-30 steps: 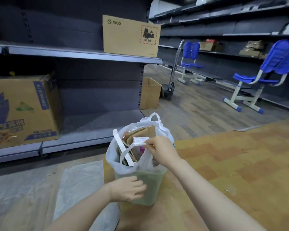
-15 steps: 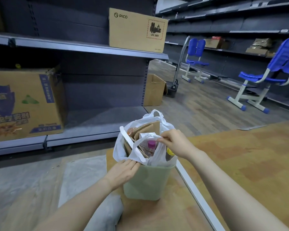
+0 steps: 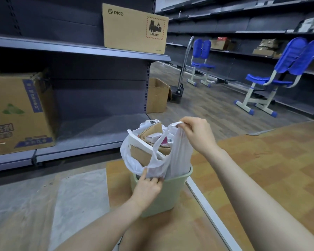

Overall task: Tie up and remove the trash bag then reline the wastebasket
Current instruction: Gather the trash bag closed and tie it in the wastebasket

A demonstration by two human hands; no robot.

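A pale green wastebasket [image 3: 163, 194] stands on the floor in front of me. It is lined with a white plastic trash bag [image 3: 178, 158] full of cardboard scraps and packaging. My right hand [image 3: 196, 134] pinches one bag handle and holds it stretched above the basket's right side. My left hand [image 3: 149, 187] grips the bag's plastic at the near rim of the basket. The bag's far handle [image 3: 150, 122] stands loose behind the trash.
Grey shelving runs along the left with a large printed carton [image 3: 20, 113] and a PICO box [image 3: 134, 28]. An open carton [image 3: 158, 96] and a hand truck [image 3: 181, 82] stand beyond. Blue chairs [image 3: 279, 75] are at the right. A white strip [image 3: 210, 212] crosses the floor.
My right hand has lifted the bag handle higher and to the right, stretching the plastic. My left hand has moved from the basket's side up to the bag at the rim.
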